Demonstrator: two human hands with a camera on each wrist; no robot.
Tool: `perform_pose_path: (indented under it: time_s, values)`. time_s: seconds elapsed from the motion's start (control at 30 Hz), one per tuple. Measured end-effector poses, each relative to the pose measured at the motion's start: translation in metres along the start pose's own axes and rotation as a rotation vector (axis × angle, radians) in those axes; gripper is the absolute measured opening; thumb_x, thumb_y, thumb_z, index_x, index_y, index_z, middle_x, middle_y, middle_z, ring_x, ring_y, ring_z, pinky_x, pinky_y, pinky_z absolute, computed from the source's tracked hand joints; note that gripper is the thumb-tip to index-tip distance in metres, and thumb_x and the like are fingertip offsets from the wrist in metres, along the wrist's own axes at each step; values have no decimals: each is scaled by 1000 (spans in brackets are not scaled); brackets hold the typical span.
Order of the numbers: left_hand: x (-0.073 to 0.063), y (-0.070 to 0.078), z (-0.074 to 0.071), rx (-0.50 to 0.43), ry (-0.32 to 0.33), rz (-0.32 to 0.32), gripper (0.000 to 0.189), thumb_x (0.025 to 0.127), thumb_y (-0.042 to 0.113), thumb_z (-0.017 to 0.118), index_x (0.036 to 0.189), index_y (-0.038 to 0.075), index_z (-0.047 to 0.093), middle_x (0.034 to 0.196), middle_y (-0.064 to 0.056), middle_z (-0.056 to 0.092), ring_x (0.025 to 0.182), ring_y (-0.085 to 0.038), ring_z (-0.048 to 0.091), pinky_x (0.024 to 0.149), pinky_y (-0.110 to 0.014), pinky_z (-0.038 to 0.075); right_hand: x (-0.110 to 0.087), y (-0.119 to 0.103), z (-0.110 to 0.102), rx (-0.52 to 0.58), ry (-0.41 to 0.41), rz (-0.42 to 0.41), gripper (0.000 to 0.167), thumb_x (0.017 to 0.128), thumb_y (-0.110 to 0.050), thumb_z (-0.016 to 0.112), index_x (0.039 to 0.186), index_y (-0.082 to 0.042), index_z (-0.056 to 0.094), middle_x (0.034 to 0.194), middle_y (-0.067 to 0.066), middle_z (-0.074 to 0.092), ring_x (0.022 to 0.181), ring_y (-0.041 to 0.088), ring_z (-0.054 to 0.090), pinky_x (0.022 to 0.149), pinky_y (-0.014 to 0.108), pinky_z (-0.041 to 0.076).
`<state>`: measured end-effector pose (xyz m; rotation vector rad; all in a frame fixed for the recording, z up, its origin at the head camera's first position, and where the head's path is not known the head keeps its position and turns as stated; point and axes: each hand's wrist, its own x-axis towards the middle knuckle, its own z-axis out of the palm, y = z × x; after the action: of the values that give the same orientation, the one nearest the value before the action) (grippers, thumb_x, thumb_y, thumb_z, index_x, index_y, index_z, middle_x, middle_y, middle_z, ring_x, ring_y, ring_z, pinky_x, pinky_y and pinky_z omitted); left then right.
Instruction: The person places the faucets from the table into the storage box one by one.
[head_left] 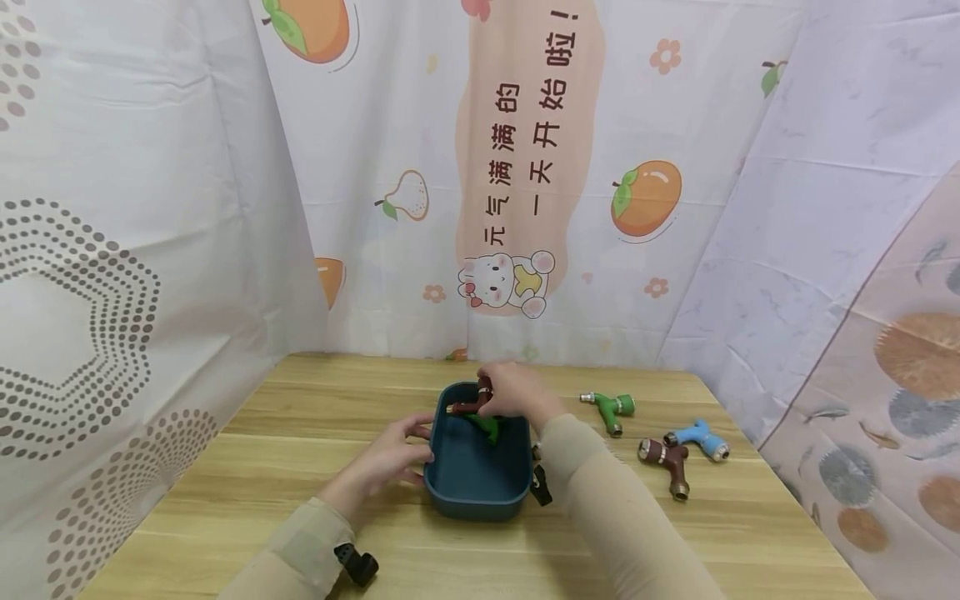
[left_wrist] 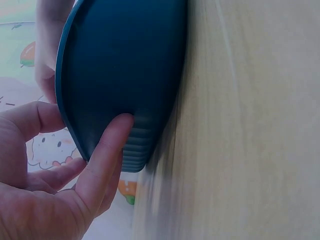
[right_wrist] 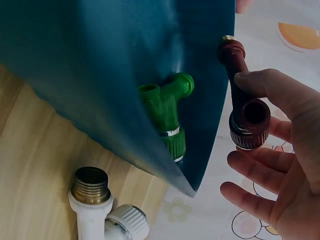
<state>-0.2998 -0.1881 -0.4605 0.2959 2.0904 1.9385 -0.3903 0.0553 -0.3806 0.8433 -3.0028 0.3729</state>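
A dark blue bin stands upright on the table. Against its left side rests my left hand, and in the left wrist view its extended fingers touch the wall and rim. Above the bin's far end, my right hand pinches a dark red Y-shaped pipe fitting between thumb and fingers. Inside the bin lies a green fitting with a ribbed collar, partly covered by the red one in the head view.
To the right lie another green fitting, a blue fitting and a second dark red fitting. A white fitting sits beside the bin, mostly hidden by my right arm from above. Printed curtains surround the wooden table.
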Motion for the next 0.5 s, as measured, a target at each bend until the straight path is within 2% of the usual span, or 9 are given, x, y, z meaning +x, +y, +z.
perform_pose_path:
  time_s: [0.1,0.3,0.5]
  values:
    - [0,0,0,0,4,-3,70,90,-2,62,155,5,37,140,-31,41,100,-36,63,68,-50,61,1,-3,2,-9,-11,2,54,77,-39,86,123,-18,66,101,-5,65,88,16,58,82,37,52]
    - [0,1,1,1,7,1,71,89,-2,63,155,3,38,139,-31,41,100,-36,63,68,-51,61,2,-6,5,-3,-51,7,44,79,-37,87,114,-20,67,93,-7,63,85,18,58,78,38,51]
    - [0,2,1,-4,11,-6,70,89,-2,62,154,4,38,138,-30,42,100,-35,63,68,-51,61,4,-7,8,-22,-64,-1,42,78,-37,88,112,-21,67,94,-7,62,85,18,57,78,38,51]
